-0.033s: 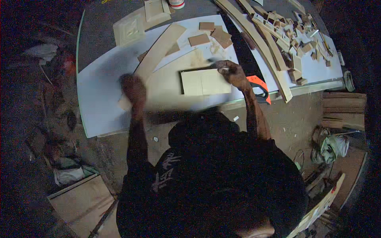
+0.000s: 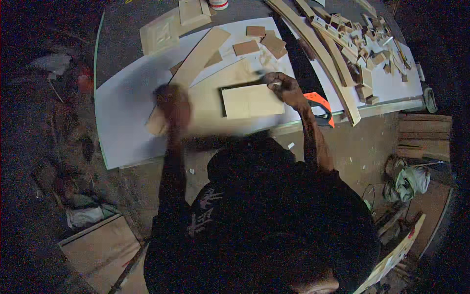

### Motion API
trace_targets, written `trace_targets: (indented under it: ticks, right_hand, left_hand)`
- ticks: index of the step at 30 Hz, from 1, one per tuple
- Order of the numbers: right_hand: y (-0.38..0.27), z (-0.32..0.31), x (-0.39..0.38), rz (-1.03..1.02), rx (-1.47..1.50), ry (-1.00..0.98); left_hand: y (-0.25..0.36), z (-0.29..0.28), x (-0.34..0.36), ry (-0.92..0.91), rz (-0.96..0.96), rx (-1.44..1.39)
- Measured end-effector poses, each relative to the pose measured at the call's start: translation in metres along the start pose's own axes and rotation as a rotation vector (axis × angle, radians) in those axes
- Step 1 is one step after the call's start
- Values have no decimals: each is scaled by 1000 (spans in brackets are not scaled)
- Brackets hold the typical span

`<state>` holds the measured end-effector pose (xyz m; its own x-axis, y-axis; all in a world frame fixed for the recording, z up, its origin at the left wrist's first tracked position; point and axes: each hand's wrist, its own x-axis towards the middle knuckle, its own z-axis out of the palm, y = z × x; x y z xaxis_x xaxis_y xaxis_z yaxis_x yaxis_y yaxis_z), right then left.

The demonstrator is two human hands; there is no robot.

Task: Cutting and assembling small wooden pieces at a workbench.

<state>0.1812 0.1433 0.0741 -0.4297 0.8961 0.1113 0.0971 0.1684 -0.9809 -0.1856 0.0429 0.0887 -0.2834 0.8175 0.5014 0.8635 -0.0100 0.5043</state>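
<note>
My left hand (image 2: 171,104) is blurred by motion. It sits over the left end of a large pale wooden board (image 2: 210,105), and its grip is unclear. My right hand (image 2: 285,89) is curled at the upper right corner of a pale rectangular panel (image 2: 252,101) that lies in a dark-edged recess of the board. A small dark object (image 2: 261,74) sticks out from its fingers. Both forearms reach up from my dark-shirted body at the bottom.
The board lies on a white sheet (image 2: 125,117) covering the table. An orange-handled saw (image 2: 319,105) lies right of my right wrist. Long curved wood strips (image 2: 320,51), a pile of small blocks (image 2: 364,46), brown squares (image 2: 247,47) and a carved panel (image 2: 161,34) lie farther back.
</note>
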Motion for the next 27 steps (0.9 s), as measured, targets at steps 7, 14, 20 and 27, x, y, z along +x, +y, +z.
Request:
trace_targets:
  ticks: [7, 14, 20, 27]
  right_hand:
    - [-21, 34, 14, 128, 273, 199]
    - [-20, 43, -7, 381, 254, 289]
    - [-15, 62, -19, 368, 288, 223]
    - [24, 60, -25, -55, 489, 294]
  left_hand:
    - [133, 57, 1, -423, 183, -151]
    - [110, 65, 4, -400, 148, -25]
    - [104, 61, 16, -396, 143, 1]
    - [68, 74, 52, -339, 422, -13]
